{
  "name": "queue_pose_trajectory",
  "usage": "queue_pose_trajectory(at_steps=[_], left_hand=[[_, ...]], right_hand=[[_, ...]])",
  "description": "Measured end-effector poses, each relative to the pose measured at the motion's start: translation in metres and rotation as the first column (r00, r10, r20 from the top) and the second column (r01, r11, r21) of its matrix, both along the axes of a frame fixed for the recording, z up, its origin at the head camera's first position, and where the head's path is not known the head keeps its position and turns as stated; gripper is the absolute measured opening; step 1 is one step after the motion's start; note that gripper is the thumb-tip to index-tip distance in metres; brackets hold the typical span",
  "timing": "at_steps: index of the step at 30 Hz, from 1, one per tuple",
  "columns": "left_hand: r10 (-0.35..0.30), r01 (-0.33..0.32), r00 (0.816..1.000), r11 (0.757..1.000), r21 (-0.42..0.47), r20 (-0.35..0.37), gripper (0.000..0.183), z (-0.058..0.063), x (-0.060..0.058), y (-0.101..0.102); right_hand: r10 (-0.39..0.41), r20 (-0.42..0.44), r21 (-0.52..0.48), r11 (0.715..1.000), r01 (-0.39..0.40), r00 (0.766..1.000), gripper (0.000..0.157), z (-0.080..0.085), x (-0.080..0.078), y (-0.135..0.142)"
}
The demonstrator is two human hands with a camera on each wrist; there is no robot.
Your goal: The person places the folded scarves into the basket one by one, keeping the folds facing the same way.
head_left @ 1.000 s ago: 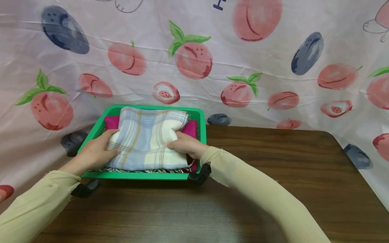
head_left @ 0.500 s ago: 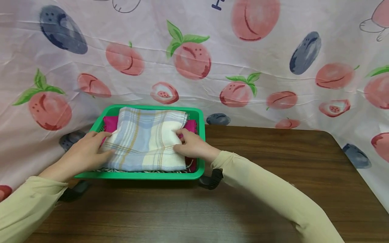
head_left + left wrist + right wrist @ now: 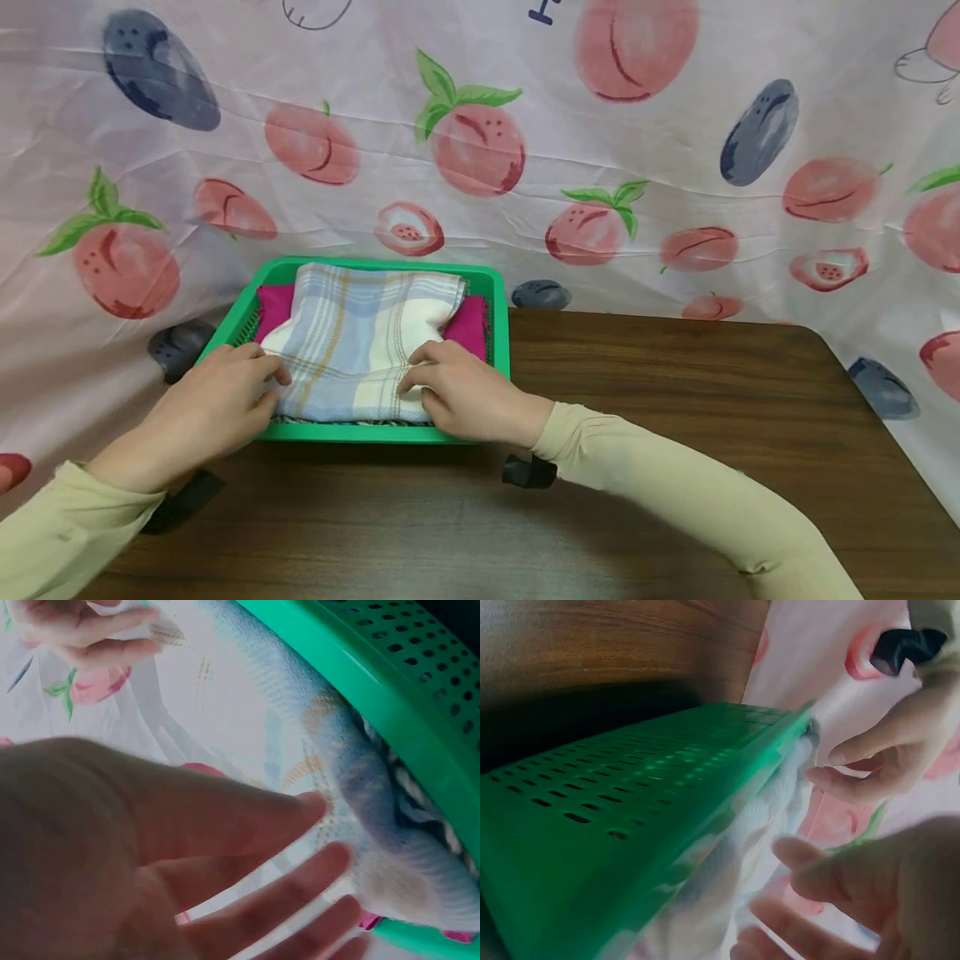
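Observation:
A folded plaid scarf (image 3: pixel 356 333) in pale blue, cream and tan lies on top in a green plastic basket (image 3: pixel 352 432). Magenta fabric (image 3: pixel 468 327) shows from beneath it at both sides. My left hand (image 3: pixel 210 404) is over the scarf's front left corner, its fingers loosely bent. In the left wrist view, that hand's fingertips (image 3: pixel 336 859) stand apart with nothing between them. Over the front right part of the scarf is my right hand (image 3: pixel 476 392), fingers relaxed and pointing left. The right wrist view has its thumb and fingers (image 3: pixel 799 926) apart beside the basket's rim.
The basket stands on a dark brown wooden table (image 3: pixel 675 392), close to a white curtain (image 3: pixel 480 225) printed with peaches and plums. Its walls have rows of slots (image 3: pixel 607 795). Black wrist-worn devices (image 3: pixel 528 472) hang under both sleeves.
Both hands have let go of the scarf's sides. They drew outward, then came to its front corners, the right hand moving back left over the cloth. The scarf stays in the basket.

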State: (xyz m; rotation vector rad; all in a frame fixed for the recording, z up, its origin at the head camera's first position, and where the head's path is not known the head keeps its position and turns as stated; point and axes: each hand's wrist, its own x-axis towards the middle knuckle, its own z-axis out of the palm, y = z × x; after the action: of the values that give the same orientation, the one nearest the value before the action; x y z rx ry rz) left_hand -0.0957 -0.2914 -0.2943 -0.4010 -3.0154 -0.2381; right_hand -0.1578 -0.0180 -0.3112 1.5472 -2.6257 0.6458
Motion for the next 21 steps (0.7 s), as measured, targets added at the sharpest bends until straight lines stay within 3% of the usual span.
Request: queue_pose_trajectory(at_steps=[4,7,10,15,21], left_hand=[[0.010,-0.008,0.997,0.999,-0.034,0.082,0.018,-0.003,0.000,0.002],[-0.002,0.006,0.988,1.000,-0.026,0.154,0.019,-0.004,-0.001,0.001],[-0.028,0.029,0.966,1.000,0.000,0.255,0.017,-0.006,-0.003,0.000],[-0.067,0.049,0.906,0.997,0.053,0.418,0.029,-0.010,-0.010,-0.002],[-0.063,0.039,0.844,0.998,0.057,0.532,0.031,-0.016,-0.020,-0.004]], right_hand=[[0.082,-0.100,0.138,0.988,-0.068,0.992,0.024,0.000,0.005,-0.004],[0.127,-0.094,0.239,0.966,-0.101,0.987,0.024,-0.001,0.005,-0.007],[0.156,-0.017,0.325,0.935,-0.142,0.988,0.027,-0.001,0.004,-0.009],[0.148,0.140,0.422,0.885,-0.194,0.979,0.036,0.000,-0.001,-0.013],[0.107,0.315,0.467,0.848,-0.252,0.943,0.043,-0.003,-0.009,-0.015]])
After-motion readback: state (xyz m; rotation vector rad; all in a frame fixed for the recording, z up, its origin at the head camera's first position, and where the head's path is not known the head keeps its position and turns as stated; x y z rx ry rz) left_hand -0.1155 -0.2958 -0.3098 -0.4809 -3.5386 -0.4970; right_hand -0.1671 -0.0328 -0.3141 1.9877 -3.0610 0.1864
